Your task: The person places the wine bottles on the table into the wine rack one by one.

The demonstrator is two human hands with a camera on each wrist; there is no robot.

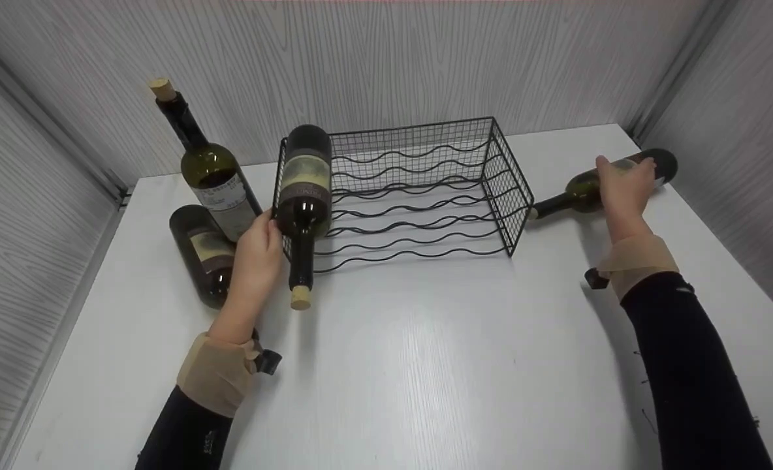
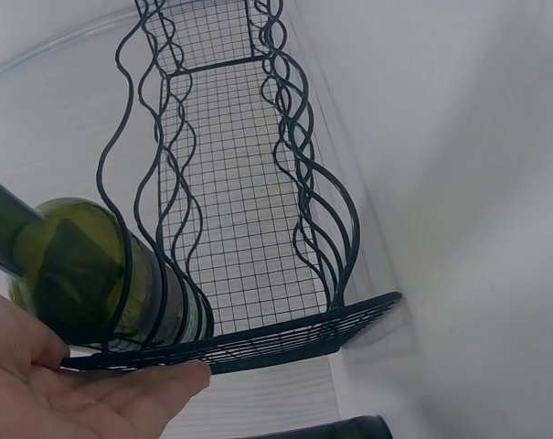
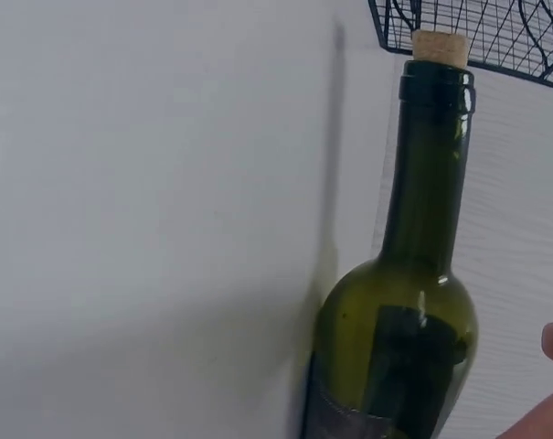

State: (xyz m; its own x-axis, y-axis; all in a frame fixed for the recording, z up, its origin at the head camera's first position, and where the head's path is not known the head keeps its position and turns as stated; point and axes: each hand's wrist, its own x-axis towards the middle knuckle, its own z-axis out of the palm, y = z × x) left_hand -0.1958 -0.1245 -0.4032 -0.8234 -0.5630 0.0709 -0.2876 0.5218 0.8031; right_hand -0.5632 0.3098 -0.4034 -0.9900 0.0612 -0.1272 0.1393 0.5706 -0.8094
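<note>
My left hand (image 1: pixel 256 261) pinches the mesh end panel of a black wire wine rack (image 1: pixel 412 225); in the left wrist view the thumb and fingers (image 2: pixel 171 389) lie on either side of that panel. A dark corked wine bottle (image 1: pixel 305 196) lies in the rack's leftmost place, its neck pointing toward me. On the right, my right hand (image 1: pixel 627 189) grips the body of another corked wine bottle (image 1: pixel 582 189), which is on its side with the cork close to the rack's right end. Most of this hand is outside the right wrist view, which shows the bottle's neck (image 3: pixel 427 183).
Left of the rack, a corked wine bottle (image 1: pixel 220 179) stands upright. Beside it another wine bottle (image 1: pixel 207 258) lies on the white table (image 1: pixel 412 365), partly hidden by my left hand. Grey wood-grain panels (image 1: pixel 386 65) border the table at the back and both sides.
</note>
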